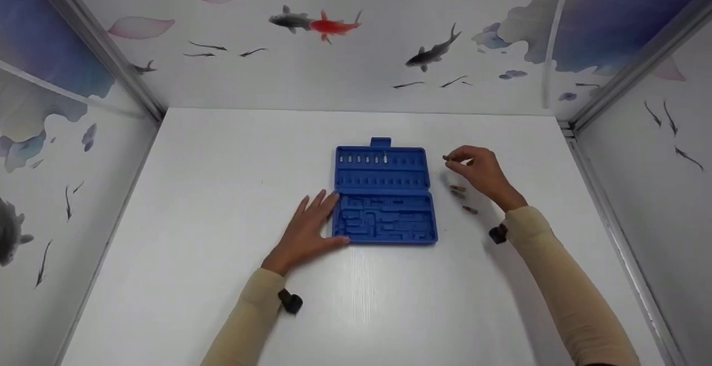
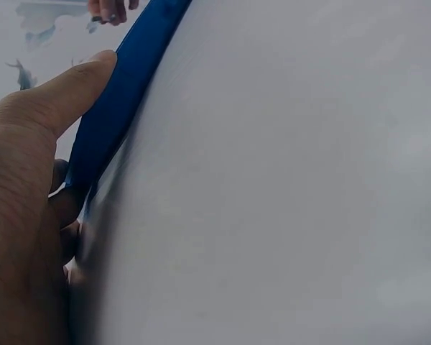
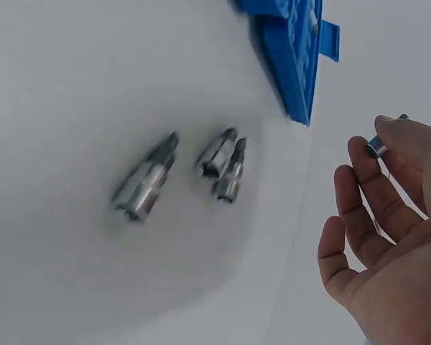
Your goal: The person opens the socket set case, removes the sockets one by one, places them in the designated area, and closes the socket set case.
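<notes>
A blue plastic case (image 1: 384, 190) lies unfolded on the table. My left hand (image 1: 303, 235) rests at its lower left corner, fingers extended along the left side and thumb at the near edge. Right of the case, my right hand (image 1: 483, 171) pinches a small chrome bit socket (image 3: 376, 148) between thumb and index finger, above the table. The other fingers are loosely bent. Three more bit sockets (image 3: 142, 187) lie loose beneath that hand. Several silver pieces (image 1: 359, 159) stand in a row in the case's far half; the near half has moulded recesses.
The white table (image 1: 222, 188) meets a wall (image 1: 356, 77) painted with fish at the back. Side panels (image 1: 667, 132) stand left and right. A latch tab (image 1: 380, 142) sticks out from the case's far edge. Each sleeve carries a small black camera (image 1: 290, 301).
</notes>
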Demonstrator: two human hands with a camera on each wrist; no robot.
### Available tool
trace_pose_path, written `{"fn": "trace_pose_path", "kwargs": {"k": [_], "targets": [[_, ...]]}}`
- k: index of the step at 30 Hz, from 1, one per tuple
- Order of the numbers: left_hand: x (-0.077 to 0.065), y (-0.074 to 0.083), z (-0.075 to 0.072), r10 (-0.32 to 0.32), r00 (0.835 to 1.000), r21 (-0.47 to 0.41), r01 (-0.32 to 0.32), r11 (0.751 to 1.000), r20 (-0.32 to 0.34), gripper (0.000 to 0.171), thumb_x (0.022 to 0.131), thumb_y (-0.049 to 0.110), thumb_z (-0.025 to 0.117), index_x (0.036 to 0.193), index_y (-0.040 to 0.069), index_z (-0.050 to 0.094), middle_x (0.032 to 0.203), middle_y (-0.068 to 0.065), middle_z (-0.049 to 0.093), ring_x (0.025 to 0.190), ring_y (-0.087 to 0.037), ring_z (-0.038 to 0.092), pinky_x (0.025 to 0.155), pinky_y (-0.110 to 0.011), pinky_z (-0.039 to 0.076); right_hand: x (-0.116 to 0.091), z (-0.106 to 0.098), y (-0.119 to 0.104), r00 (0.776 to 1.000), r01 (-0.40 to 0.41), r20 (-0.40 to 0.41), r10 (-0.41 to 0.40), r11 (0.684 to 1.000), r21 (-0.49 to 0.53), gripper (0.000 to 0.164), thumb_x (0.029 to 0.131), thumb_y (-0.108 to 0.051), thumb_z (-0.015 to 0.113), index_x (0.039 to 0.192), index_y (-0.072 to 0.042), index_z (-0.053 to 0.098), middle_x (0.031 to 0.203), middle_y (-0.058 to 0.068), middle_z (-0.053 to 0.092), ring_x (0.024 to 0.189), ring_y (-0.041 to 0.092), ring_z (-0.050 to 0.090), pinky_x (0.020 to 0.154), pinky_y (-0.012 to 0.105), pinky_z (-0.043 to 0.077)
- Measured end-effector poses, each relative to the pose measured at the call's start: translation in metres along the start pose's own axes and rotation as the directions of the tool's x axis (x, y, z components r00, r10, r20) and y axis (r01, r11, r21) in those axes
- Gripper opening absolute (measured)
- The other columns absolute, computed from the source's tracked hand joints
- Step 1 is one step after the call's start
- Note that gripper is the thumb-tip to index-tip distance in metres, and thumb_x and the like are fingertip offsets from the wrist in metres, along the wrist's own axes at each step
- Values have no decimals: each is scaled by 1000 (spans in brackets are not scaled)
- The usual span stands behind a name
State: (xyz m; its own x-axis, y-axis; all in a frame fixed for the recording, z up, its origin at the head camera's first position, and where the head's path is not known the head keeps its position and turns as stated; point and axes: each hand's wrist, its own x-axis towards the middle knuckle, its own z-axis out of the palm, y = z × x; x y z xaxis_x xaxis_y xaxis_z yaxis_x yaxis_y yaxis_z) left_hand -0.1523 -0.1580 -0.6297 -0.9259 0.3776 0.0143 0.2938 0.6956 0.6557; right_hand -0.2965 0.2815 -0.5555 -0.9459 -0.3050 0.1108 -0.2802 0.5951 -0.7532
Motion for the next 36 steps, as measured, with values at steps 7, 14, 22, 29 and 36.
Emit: {"fn": "trace_pose_path", "kwargs": {"k": [7,14,22,29,36], "targets": [[-3,-3,-2,12,1000,-6,-12,1000,-15,115,91,73,76,177,17,23,182,-6,22,171,-25,13,138,-46,-1,-25,-13,28,997,-74,4,74,995,-62,16,105,-15,77,117,-4,81,114,13,80,108,26,67,92,31,51],[-4,-3,0,-21,1000,2,21,1000,-18,114,91,76,74,178,21,23,183,-5,22,171,-23,13,138,-44,-2,-39,-13,47,992,-125,14,126,989,-74,16,104,-11,78,116,-2,82,118,16,77,107,27,66,88,29,52],[-3,-3,3,-29,999,2,29,1000,-17,115,91,79,71,178,23,22,183,-3,20,171,-22,12,138,-45,-2,-36,-10,55,994,-97,47,102,990,-106,16,104,-7,76,117,1,83,118,20,74,112,34,63,97,43,49],[-2,-3,5,-29,1000,-5,29,1000,-10,116,90,81,70,178,23,22,184,-3,20,171,-24,12,138,-48,-1,-37,-8,53,991,-119,51,127,984,-131,17,105,-6,75,118,1,82,119,20,73,114,36,63,100,49,50],[0,-2,3,-19,1000,2,19,1000,2,116,90,81,70,178,23,21,184,-4,18,171,-23,11,138,-47,-2,-39,-9,49,986,-155,50,160,984,-92,22,107,-11,73,124,2,78,127,22,72,121,39,63,106,54,51]]}}
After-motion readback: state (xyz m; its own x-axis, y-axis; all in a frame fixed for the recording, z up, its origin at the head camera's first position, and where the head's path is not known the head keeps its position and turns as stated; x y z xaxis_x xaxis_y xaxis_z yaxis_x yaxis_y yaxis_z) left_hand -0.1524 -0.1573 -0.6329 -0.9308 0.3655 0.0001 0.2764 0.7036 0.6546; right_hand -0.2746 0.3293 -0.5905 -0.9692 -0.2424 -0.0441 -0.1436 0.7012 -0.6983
